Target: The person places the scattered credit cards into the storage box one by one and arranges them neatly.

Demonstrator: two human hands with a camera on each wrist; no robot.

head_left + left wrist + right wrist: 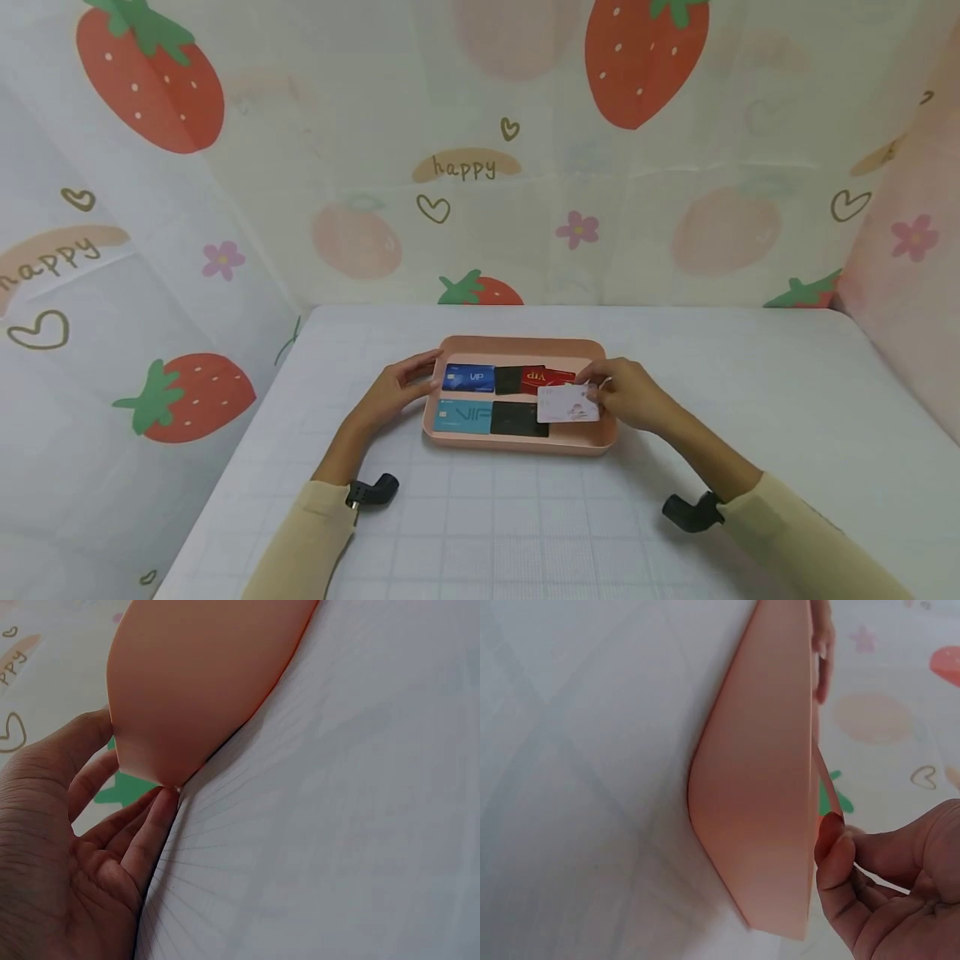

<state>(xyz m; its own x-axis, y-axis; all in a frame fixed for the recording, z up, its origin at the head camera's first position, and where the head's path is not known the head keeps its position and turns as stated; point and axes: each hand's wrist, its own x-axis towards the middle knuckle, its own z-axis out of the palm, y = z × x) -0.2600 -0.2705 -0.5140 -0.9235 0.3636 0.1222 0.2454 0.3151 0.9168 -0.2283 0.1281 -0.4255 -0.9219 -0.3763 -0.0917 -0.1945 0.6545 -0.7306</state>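
Note:
A shallow pink tray point(517, 345) holds several cards in two rows. At its right side my right hand point(633, 396) pinches a white card point(558, 403) with a small printed figure, between thumb and fingertips, over the lower right part of the tray. The white card partly overlaps a black card point(517, 419) in the near row. My left hand point(386, 398) rests against the tray's left end, its fingers extended along the rim. The left wrist view shows thumb and fingertips touching the tray's outer wall point(195, 682).
In the far row lie a blue VIP card point(468, 378), a dark card point(507, 380) and red cards point(542, 379), overlapping at the right. A light blue VIP card point(462, 416) lies in the near row. A strawberry-print curtain point(645, 175) stands behind the white table point(517, 533).

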